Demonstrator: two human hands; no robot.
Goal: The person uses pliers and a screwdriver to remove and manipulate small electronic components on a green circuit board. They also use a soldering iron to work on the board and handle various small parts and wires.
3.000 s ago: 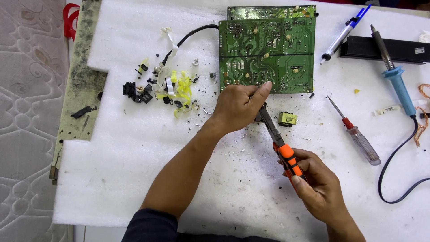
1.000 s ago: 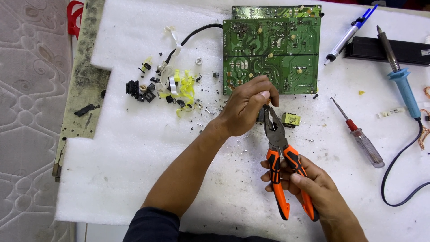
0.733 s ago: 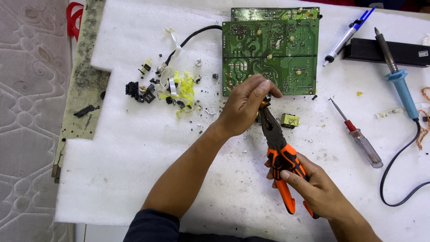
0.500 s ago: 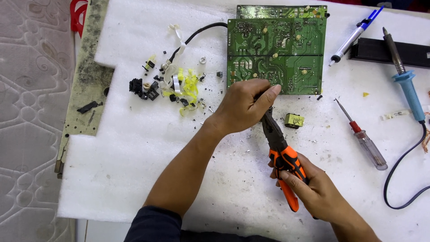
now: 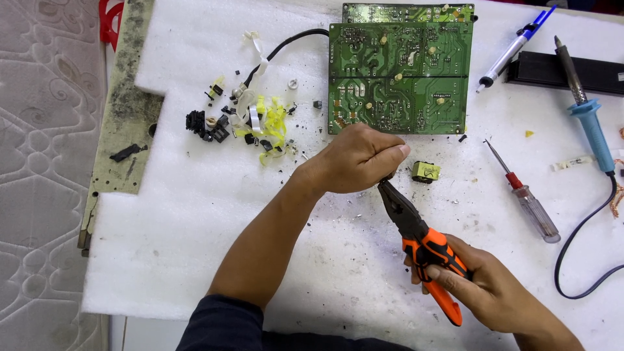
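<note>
Nearest the viewer, the right hand (image 5: pixel 491 289) is clenched around the orange-and-black handles of a pair of steel pliers (image 5: pixel 416 234), whose dark nose slants up and left to meet the left hand (image 5: pixel 357 159). The left hand is curled shut, fingertips pinched together at the plier tips; whatever it holds is hidden by the fingers. Both hands work over a white foam sheet (image 5: pixel 195 221) littered with dark crumbs. Just right of the left hand lies a small yellow-green transformer block (image 5: pixel 426 171); farther right, a red-handled screwdriver with a clear grip (image 5: pixel 526 198). Left of the hand sits a heap of yellow tape scraps and black parts (image 5: pixel 250 123). Beyond, a green printed circuit board (image 5: pixel 398 78) lies solder side up, touching a second board behind it. At far right rest a blue-handled soldering iron (image 5: pixel 585 110) and a blue-and-white desoldering pump (image 5: pixel 513 49).
</note>
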